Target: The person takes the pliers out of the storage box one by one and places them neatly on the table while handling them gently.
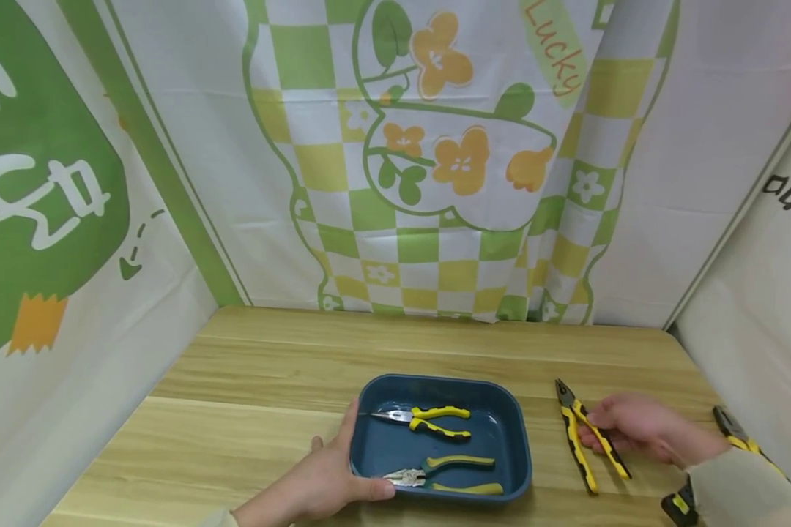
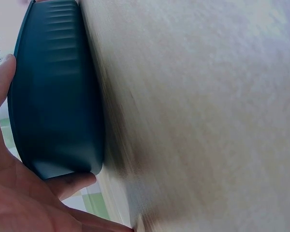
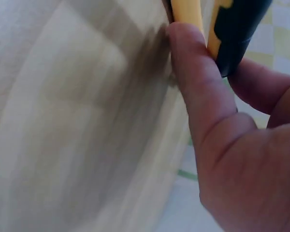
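My left hand (image 1: 323, 476) grips the left end of a dark blue tray (image 1: 526, 446), its thumb at the front rim. In the left wrist view, that hand spans the side of the tray (image 2: 58, 96). Inside lie long-nose pliers (image 1: 402, 416) with yellow-black handles and, nearer me, pliers (image 1: 405, 477) with green-yellow handles; both point left. To the right of the tray, my right hand (image 1: 646, 428) pinches yellow-black pliers (image 1: 576, 450) by one handle, their handles spread and their nose pointing away from me. The right wrist view shows only the handles (image 3: 186, 10) between the thumb and fingers.
At the table's right edge lie more yellow-black pliers (image 1: 728, 423), partly hidden by my right sleeve (image 1: 751, 487). A black-and-yellow object (image 1: 682, 505) sits near that sleeve, mostly covered. Printed cloth (image 1: 435, 249) hangs behind the wooden table (image 1: 250, 410).
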